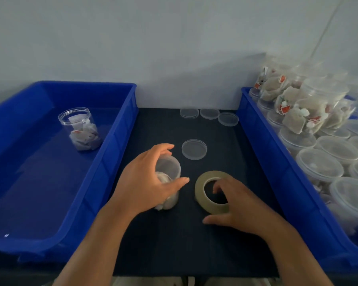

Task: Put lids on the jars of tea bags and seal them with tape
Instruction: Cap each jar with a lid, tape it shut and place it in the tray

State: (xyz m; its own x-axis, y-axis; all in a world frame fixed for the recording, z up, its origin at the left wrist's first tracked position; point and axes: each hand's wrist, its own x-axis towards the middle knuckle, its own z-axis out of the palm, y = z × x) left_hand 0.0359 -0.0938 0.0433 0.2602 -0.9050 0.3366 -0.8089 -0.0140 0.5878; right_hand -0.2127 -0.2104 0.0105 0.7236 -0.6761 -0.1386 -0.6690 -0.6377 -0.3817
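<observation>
On the dark mat, my left hand grips a clear plastic jar of tea bags from its left side, thumb in front and fingers behind its top. The jar's top looks frosted, as if a lid sits on it. Right of the jar lies a roll of beige tape, flat on the mat. My right hand covers the roll's near right rim with its fingers hooked into the hole and the thumb spread out on the mat. One loose clear lid lies just behind the jar.
Three more lids lie at the mat's far edge. A blue bin on the left holds one jar of tea bags. The blue bin on the right is piled with jars, some empty, some with tea bags.
</observation>
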